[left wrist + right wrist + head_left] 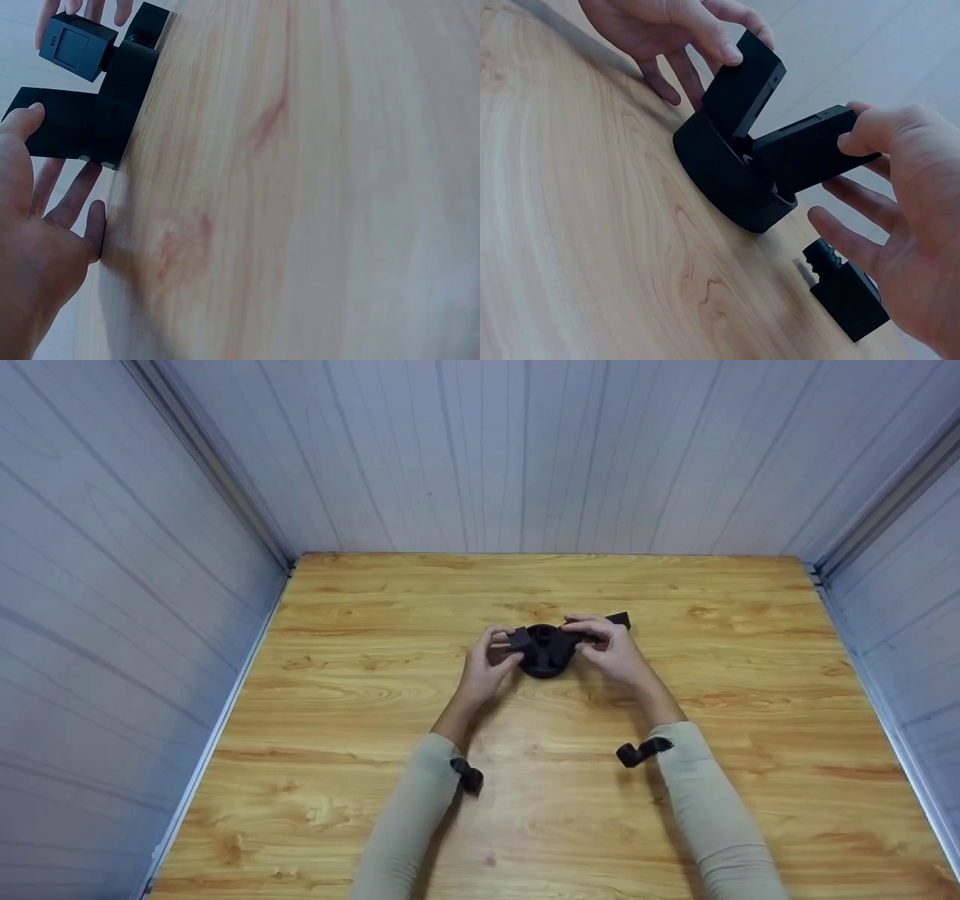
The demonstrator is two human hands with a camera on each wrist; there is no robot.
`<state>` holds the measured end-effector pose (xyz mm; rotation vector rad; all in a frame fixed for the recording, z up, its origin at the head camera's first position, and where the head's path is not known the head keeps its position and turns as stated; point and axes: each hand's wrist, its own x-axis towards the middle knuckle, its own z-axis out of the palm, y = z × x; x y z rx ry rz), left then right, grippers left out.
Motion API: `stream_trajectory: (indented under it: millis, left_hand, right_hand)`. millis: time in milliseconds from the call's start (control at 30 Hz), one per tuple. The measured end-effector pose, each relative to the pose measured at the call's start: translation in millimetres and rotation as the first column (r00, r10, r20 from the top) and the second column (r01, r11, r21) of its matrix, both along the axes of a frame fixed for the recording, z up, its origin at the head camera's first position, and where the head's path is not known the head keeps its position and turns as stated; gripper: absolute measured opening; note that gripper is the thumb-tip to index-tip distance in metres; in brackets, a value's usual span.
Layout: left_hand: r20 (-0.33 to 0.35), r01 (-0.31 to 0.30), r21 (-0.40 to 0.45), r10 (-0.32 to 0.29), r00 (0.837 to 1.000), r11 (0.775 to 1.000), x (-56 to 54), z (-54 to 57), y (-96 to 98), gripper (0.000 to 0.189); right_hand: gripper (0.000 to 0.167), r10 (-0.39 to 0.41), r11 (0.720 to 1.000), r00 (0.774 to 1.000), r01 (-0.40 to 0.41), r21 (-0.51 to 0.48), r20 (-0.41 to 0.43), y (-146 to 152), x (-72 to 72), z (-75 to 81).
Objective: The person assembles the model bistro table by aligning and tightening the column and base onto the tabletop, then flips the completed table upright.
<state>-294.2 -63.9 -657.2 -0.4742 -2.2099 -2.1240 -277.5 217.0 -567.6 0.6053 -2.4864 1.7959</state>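
A round black base (546, 667) lies on the wooden table between both hands. My left hand (482, 669) pinches a flat black rectangular block (742, 84) between thumb and fingers; its lower end sits inside the base's rim. My right hand (613, 651) pinches a second black rectangular block (802, 152), tilted outward, its inner end also at the rim. In the right wrist view the two blocks form a V over the base. The blocks' lower ends are hidden inside it. A third black block with a ridged, threaded-looking stub (851, 300) lies beside the right hand.
The wood-grain table (547, 810) runs back to a pale panelled wall (487, 457). Side panels (90, 622) with metal edges stand left and right. Black wrist straps (469, 776) sit on both sleeves.
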Motion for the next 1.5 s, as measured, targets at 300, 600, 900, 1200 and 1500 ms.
stream_trajectory:
  millis: [300, 600, 900, 1200, 1500]
  left_hand:
    - [-0.003, -0.004, 0.02, 0.004, 1.0, 1.0, 1.4, 4.3, -3.1, 0.04]
    - [-0.012, -0.005, -0.031, 0.004, 1.0, 1.0, 17.2, 32.3, -2.2, 0.038]
    - [-0.01, 0.021, -0.037, -0.021, 1.0, 0.999, 26.8, 48.2, 1.3, 0.037]
    - [0.012, 0.009, -0.018, -0.009, 1.0, 1.0, 22.6, 42.7, 3.0, 0.038]
    - [-0.035, 0.012, 0.003, -0.012, 0.999, 1.0, 8.0, 17.5, 0.5, 0.038]
  right_hand:
    - [0.032, -0.076, 0.996, 0.997, 0.076, 0.043, -0.009, -9, 8.8, -1.5]
    - [0.042, -0.073, 0.992, 0.997, 0.074, 0.103, -0.014, -11, 13.6, -2.9]
    - [0.062, 0.074, 0.995, 0.995, -0.078, 0.068, 0.061, 5, 14.4, 1.3]
    - [0.044, 0.095, 0.995, 0.991, -0.094, -0.015, 0.092, 7, 13.6, -2.0]
    - [0.037, -0.004, 1.0, 0.999, 0.003, 0.024, 0.049, -6, 17.3, -9.4]
